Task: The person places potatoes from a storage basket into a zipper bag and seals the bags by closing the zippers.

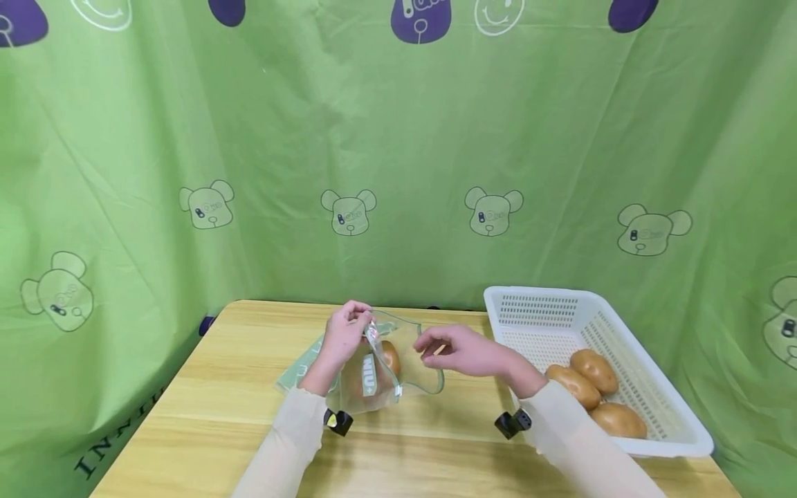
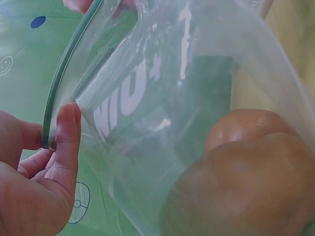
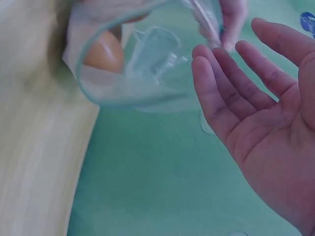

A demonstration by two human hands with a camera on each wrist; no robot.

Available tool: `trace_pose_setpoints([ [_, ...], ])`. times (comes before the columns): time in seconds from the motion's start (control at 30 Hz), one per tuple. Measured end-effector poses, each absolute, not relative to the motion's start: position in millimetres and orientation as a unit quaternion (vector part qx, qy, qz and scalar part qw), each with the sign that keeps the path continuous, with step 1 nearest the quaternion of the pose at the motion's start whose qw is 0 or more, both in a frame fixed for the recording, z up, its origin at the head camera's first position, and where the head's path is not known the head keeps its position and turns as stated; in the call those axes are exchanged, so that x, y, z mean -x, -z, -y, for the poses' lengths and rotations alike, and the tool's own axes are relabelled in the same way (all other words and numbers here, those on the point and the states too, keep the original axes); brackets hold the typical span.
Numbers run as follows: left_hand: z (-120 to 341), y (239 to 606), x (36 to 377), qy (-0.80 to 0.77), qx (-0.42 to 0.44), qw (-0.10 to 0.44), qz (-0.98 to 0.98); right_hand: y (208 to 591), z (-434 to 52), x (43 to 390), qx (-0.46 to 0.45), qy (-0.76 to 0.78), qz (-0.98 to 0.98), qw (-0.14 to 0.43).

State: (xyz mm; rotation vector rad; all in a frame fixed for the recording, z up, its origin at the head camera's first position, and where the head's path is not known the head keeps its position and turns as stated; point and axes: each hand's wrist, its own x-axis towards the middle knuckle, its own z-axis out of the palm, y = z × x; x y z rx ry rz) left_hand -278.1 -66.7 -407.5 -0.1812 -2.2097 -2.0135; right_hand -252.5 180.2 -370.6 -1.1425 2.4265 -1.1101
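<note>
My left hand (image 1: pixel 344 339) pinches the rim of a clear zip bag (image 2: pixel 147 167) with green edging and white lettering. Potatoes (image 2: pixel 246 182) lie inside the bag, seen through the plastic low in the left wrist view. The bag's mouth hangs open toward the right. Just beside that mouth is my right hand (image 1: pixel 463 351), its fingers loosely bent and holding nothing. In the right wrist view the palm of this hand shows bare, with the fingertips (image 3: pixel 202 64) close to the bag's rim.
A white plastic basket (image 1: pixel 675 408) stands on the right of the wooden table (image 1: pixel 205 408), with several potatoes (image 1: pixel 616 420) in it. Flat green packaging with pale letters (image 1: pixel 292 377) lies under and left of the bag. A green printed curtain (image 1: pixel 411 138) hangs behind the table.
</note>
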Motion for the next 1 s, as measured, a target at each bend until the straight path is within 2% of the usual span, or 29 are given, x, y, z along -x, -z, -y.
trace_pose_setpoints([
  [0.3, 66.8, 407.7, 274.6, 0.669, 0.065, 0.072, 0.737, 357.7, -232.1, 238.1, 0.368, 0.35, -0.859, 0.059],
  [0.7, 64.8, 409.2, 276.5, 0.67, 0.066, 0.071, 0.736, 373.8, -299.6, 223.4, 0.324, 0.3, -0.897, -0.018],
  [1.0, 65.2, 411.1, 279.1, 0.672, 0.079, 0.081, 0.732, 389.0, -332.1, 217.5, 0.278, 0.262, -0.922, -0.062],
])
